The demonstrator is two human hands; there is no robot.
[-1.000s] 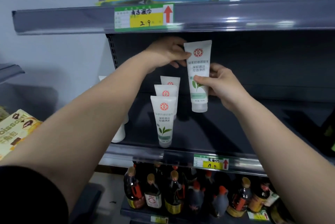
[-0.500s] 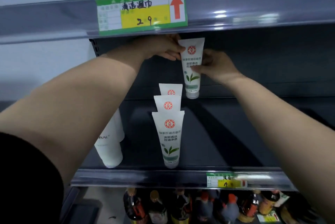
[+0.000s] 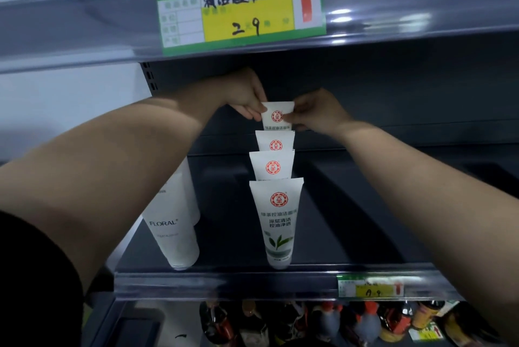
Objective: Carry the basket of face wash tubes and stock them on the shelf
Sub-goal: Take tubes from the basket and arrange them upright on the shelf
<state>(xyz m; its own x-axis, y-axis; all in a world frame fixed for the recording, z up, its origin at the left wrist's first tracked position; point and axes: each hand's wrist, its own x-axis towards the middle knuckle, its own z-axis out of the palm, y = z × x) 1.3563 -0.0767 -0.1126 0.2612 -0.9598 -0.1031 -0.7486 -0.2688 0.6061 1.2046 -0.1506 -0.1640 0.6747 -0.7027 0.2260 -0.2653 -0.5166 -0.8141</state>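
Note:
A white face wash tube [image 3: 277, 116] with a red round logo stands at the back of a single-file row on the dark shelf [image 3: 365, 206]. My left hand [image 3: 247, 96] pinches its top left corner and my right hand [image 3: 314, 113] pinches its right edge. In front of it stand three more of the same tubes, caps down: second tube [image 3: 275, 141], third tube [image 3: 271, 165], front tube [image 3: 277, 223] with a green leaf print. Only the top of the held tube shows. The basket is out of view.
Two plain white "FLORAL" tubes [image 3: 175, 231] stand left of the row. The shelf above carries a green and yellow price label [image 3: 241, 8] and wrapped packs. Dark bottles [image 3: 309, 324] fill the shelf below. Bare shelf surface lies right of the row.
Both hands moved the held tube deeper and lower, from raised in front of the back wall to standing behind the row. My view came closer and tilted up.

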